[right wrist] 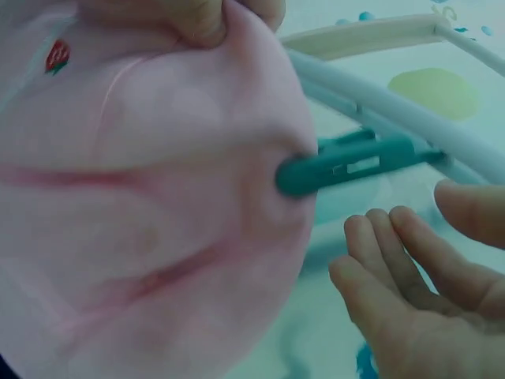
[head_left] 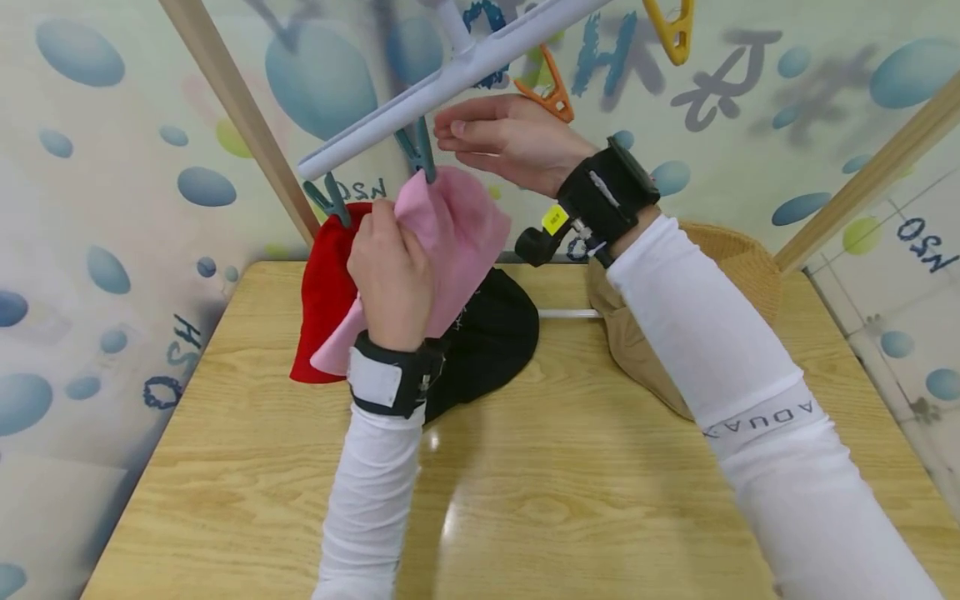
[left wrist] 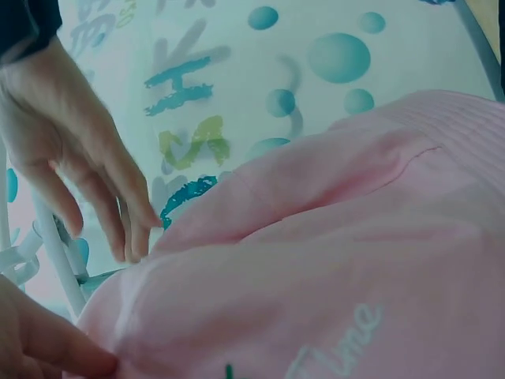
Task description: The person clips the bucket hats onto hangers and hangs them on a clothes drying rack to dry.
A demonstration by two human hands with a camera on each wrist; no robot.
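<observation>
My left hand [head_left: 393, 279] pinches the edge of a pink bucket hat [head_left: 461, 242], its fingers and thumb curled on the cloth. At the hat's crown, a teal clothespin [head_left: 418, 152] hanging from a white drying rack bar [head_left: 450, 79] bites the fabric. My right hand [head_left: 517, 142] is beside that clothespin with fingers extended; the right wrist view shows this hand [right wrist: 418, 284] apart from the clip. White script and a small strawberry mark [right wrist: 57, 57] decorate the hat. Behind and left of it, a red hat [head_left: 318, 308] hangs from another teal clothespin [head_left: 330, 200].
A black cap [head_left: 498, 333] and a tan hat [head_left: 637, 350] lie on the wooden table [head_left: 570, 492]. An orange clothespin [head_left: 553, 87] and a yellow one [head_left: 677, 37] hang further right along the bar. Wooden posts [head_left: 240, 117] rise at the sides.
</observation>
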